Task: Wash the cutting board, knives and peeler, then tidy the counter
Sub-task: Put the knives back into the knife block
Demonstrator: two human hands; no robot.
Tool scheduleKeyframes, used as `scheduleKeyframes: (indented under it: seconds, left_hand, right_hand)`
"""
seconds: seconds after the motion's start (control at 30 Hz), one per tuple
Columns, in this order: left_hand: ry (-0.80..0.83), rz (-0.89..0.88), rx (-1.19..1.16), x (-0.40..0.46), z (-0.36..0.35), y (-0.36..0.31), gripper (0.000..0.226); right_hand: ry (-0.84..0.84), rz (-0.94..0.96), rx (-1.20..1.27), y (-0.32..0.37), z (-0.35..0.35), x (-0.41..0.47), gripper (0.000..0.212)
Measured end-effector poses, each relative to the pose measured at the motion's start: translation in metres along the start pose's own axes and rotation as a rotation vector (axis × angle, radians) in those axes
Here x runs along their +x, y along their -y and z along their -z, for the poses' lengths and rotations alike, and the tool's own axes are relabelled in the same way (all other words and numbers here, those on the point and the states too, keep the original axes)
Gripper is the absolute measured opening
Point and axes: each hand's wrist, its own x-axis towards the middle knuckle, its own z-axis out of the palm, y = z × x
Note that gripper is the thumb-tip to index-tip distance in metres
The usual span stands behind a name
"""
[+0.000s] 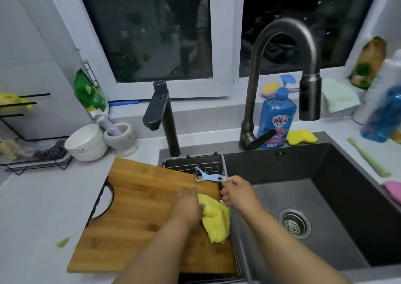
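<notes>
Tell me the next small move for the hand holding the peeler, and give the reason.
Probably carry the peeler rightward over the open sink basin for rinsing. The right hand pinches the end of its blue handle above the wire rack, while the left hand grips the yellow cloth on the cutting board.

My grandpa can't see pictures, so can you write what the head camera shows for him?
A person's right hand pinches a light blue peeler by its handle end, over a wire basket at the dark sink, while the left hand holds a yellow cloth on a wooden cutting board. A blue soap bottle stands behind the faucet.
</notes>
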Motion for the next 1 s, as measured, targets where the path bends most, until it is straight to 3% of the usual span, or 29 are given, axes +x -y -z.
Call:
scheduleKeyframes:
  seconds: [0.1,0.17,0.27,0.4,0.5,0.57,0.67,0.73,0.8,0.9,1.0]
  left_hand:
    - [0.018,0.034,0.189,0.004,-0.004,0.000,0.046]
    - [0.018,0.051,0.167,0.004,-0.004,-0.001,0.031]
    - [-0.001,0.024,-0.066,-0.001,0.005,-0.005,0.011]
    - [-0.164,-0.016,-0.400,-0.007,0.031,-0.016,0.027]
    - [-0.313,-0.141,-0.506,-0.015,0.056,-0.029,0.034]
    - [-0.318,-0.258,-0.516,-0.026,0.069,-0.042,0.047]
    - [-0.073,-0.417,-0.549,-0.047,0.077,-0.062,0.064]
    - [0.107,-0.437,-0.728,-0.056,0.079,-0.069,0.061]
    - [0.071,-0.347,-0.963,-0.056,0.081,-0.069,0.043]
    - [-0.141,-0.032,-1.113,-0.042,0.070,-0.058,0.018]
    - [-0.001,0.277,-1.146,-0.028,0.039,-0.049,0.021]
  right_hand:
    - [0.033,-0.024,-0.005,-0.001,0.001,0.003,0.023]
    - [0.053,-0.035,-0.016,-0.002,0.002,0.003,0.021]
    - [0.058,-0.063,-0.048,-0.007,0.000,0.004,0.021]
    - [0.059,-0.185,0.062,-0.009,-0.001,0.001,0.025]
    - [0.130,-0.287,0.305,-0.002,0.001,-0.010,0.043]
    - [0.236,-0.329,0.553,0.000,-0.001,-0.015,0.065]
    - [0.367,-0.375,1.064,0.004,0.001,-0.019,0.082]
    - [0.380,-0.389,1.249,0.009,0.007,-0.018,0.085]
    - [0.320,-0.381,1.329,0.008,0.015,-0.015,0.087]
    - [0.163,-0.333,1.370,0.001,0.027,-0.007,0.080]
    - [0.056,-0.293,1.333,-0.003,0.042,-0.001,0.075]
